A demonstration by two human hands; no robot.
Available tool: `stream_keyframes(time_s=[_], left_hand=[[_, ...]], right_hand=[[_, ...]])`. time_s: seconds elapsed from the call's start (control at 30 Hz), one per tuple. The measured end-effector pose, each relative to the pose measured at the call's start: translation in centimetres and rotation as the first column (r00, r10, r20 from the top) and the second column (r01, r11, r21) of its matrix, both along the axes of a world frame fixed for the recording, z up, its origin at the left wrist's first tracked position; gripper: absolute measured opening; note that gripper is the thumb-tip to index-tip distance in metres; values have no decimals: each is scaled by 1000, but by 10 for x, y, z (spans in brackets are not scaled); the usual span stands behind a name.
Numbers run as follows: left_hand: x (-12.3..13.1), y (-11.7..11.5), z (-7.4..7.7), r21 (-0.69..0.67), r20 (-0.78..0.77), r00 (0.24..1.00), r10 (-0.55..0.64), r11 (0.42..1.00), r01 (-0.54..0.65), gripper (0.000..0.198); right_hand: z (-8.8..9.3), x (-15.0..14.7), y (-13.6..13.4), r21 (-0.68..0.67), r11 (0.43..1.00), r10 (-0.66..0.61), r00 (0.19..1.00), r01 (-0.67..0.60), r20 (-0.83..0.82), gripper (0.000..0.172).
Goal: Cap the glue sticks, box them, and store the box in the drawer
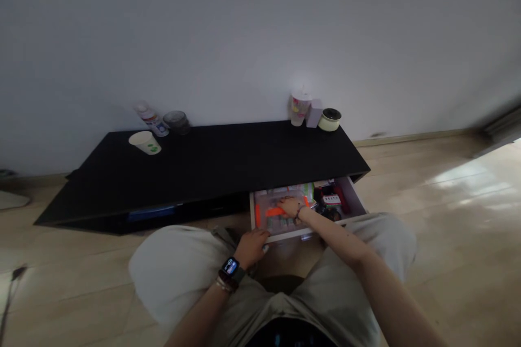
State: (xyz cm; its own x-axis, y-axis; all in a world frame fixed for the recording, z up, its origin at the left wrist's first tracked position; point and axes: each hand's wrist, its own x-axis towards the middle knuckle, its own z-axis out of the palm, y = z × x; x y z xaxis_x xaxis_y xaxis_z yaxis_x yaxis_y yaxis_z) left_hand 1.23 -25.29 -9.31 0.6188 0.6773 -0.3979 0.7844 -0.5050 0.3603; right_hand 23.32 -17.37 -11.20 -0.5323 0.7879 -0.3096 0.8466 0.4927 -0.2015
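The right hand [291,207] lies with loosely bent fingers on a clear plastic organizer box [266,216] in the open drawer [285,237] at lower centre, its grip untellable; the box is judged light, stiff and best taken by its rim, and the left hand [251,248] rests at the drawer's front edge, its grip also untellable.

Room type: domestic, a room in a home. Identifying features: a plain white wall [244,27] with a baseboard [411,138] meets a light wood-look floor [448,260]. A low black cabinet [203,171] stands against the wall. Its open drawer [345,200] holds mixed household items. A paper cup [145,142] and a lidded drink cup [300,109] stand on the cabinet top.
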Motion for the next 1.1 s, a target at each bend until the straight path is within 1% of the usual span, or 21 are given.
stream_keyframes(time_s=[0.1,0.17,0.2,0.33,0.43,0.53,0.6,0.7,0.77,0.87,0.97,1.1], left_hand=[[-2,5,-4,70,20,1000,-3,998,1,43],[-2,7,-8,138,37,999,8,990,-13,56],[-3,9,-11,174,39,999,20,984,-26,61],[-2,17,-16,324,28,993,117,938,-120,73],[0,29,-15,416,41,984,172,893,-173,81],[2,43,-12,472,50,987,156,867,-161,87],[2,53,-13,513,64,988,142,844,-155,87],[4,66,-14,573,86,987,138,803,-162,83],[6,71,-16,597,89,984,155,782,-177,78],[11,75,-15,609,97,976,196,764,-214,71],[13,77,-13,618,106,972,208,753,-228,65],[10,86,-10,642,86,982,167,744,-183,60]], right_hand=[[6,-2,1,17,1000,3,1000,-3,17,32],[13,-2,3,45,998,34,999,-34,-6,30],[18,-1,4,73,996,63,997,-60,-33,33],[34,8,7,257,953,202,970,-163,-135,63],[35,19,6,314,932,220,970,-178,-102,83],[30,26,7,326,934,176,982,-146,-63,95],[27,27,11,346,930,150,987,-122,-55,100],[23,25,18,378,916,163,986,-136,-41,107],[20,23,22,396,907,170,985,-145,-26,109],[15,21,26,427,897,131,991,-112,-14,107],[9,21,30,464,883,94,995,-69,-31,99],[3,21,35,503,863,74,996,-35,-59,84]])
